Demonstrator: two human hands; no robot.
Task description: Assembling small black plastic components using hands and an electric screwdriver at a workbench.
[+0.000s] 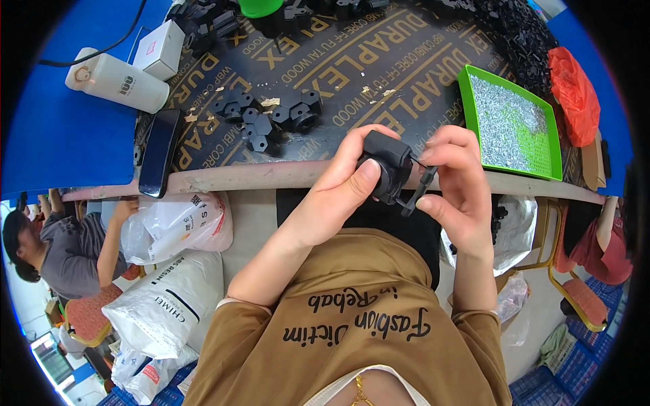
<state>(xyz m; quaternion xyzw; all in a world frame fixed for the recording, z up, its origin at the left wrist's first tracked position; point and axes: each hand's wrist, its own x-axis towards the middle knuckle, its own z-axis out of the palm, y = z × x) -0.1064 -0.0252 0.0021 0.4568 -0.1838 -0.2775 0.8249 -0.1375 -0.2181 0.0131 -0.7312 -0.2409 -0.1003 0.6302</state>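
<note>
My left hand point(342, 183) is closed around a black plastic housing point(387, 150) with a round part on its near side, held just off the table's front edge. In my right hand point(460, 179), thumb and fingers pinch a thin black plastic bracket point(421, 186) against the housing's right side. Whether the two parts are joined cannot be made out. Beyond my hands, several black faceted plastic parts point(261, 128) lie in a group on the table. To the right sits a green tray point(556, 145) full of small silvery screws or pins.
On the dark printed tabletop point(318, 68), a black phone point(160, 152) lies at left beside a white bottle point(125, 84) and white box point(159, 51). Black parts heap point(518, 37) far right, near a red plastic bag point(574, 95). White sacks point(169, 304) stand below left. People sit on both sides.
</note>
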